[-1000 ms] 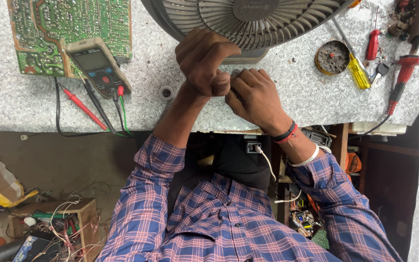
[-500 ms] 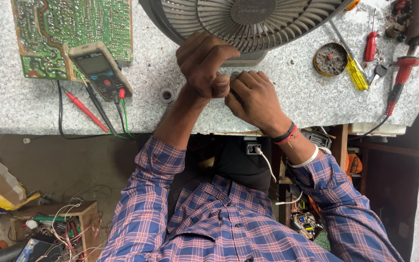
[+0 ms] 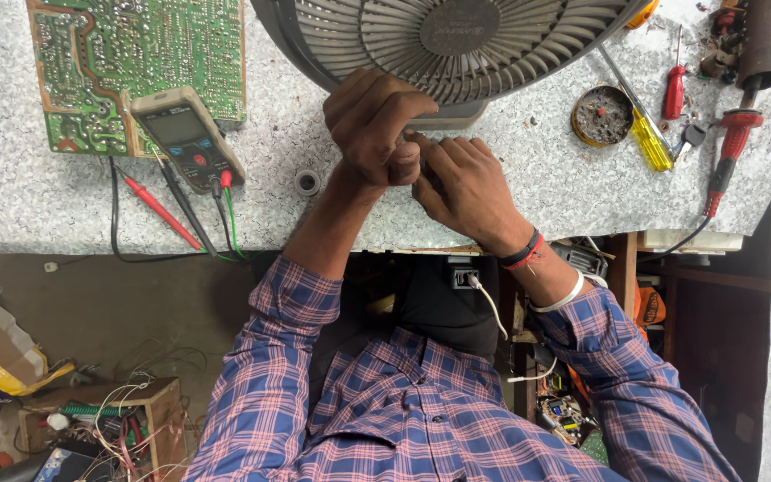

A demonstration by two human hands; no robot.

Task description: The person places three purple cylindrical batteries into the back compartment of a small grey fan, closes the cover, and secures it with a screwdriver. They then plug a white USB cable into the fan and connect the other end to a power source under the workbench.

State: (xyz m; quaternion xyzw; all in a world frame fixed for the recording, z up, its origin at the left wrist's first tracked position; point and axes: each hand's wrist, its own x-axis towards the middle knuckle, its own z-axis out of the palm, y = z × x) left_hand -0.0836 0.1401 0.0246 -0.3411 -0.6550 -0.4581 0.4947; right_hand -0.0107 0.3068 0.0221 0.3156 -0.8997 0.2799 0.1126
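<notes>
A grey plastic fan [image 3: 457, 45], round with a ribbed radial grille, lies at 12 o'clock on the speckled stone bench [image 3: 528, 192], its lower rim just above both hands. The left hand [image 3: 375, 129] is curled into a fist at the rim; the right hand [image 3: 461, 187] presses against it at 4 o'clock, fingers bent narrow. What they pinch is hidden. At 10 o'clock sits a green circuit board [image 3: 127, 54] with a multimeter [image 3: 187, 138]; at 2 o'clock lie a round tin [image 3: 601, 116] and a yellow screwdriver [image 3: 649, 143].
</notes>
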